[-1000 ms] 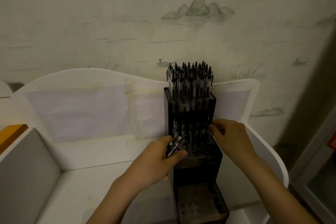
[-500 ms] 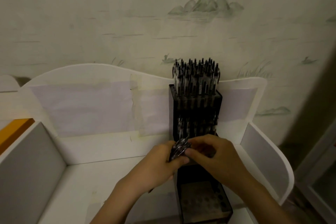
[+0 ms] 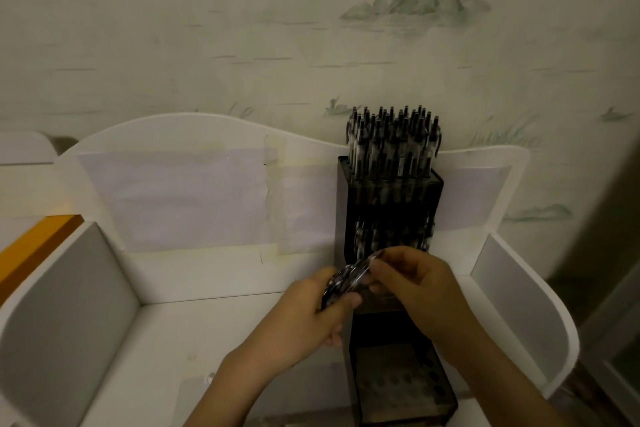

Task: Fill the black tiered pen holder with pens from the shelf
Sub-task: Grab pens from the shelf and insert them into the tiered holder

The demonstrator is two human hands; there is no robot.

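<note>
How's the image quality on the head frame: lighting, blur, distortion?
Head view: dim, warm, low-contrast light; the black tiered pen holder loses detail in its dark tiers. Soft focus and some motion blur on the pen bundle gripped by the left hand and pinched by the right hand. Wide-angle bowing curves the white shelf edges; a dark vignette-like shadow covers the right side.

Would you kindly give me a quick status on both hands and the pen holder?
Left hand grips pen bundle. Right hand pinches one pen from it. Pen holder: top tier full, bottom tier empty. Nothing blocking.
</note>
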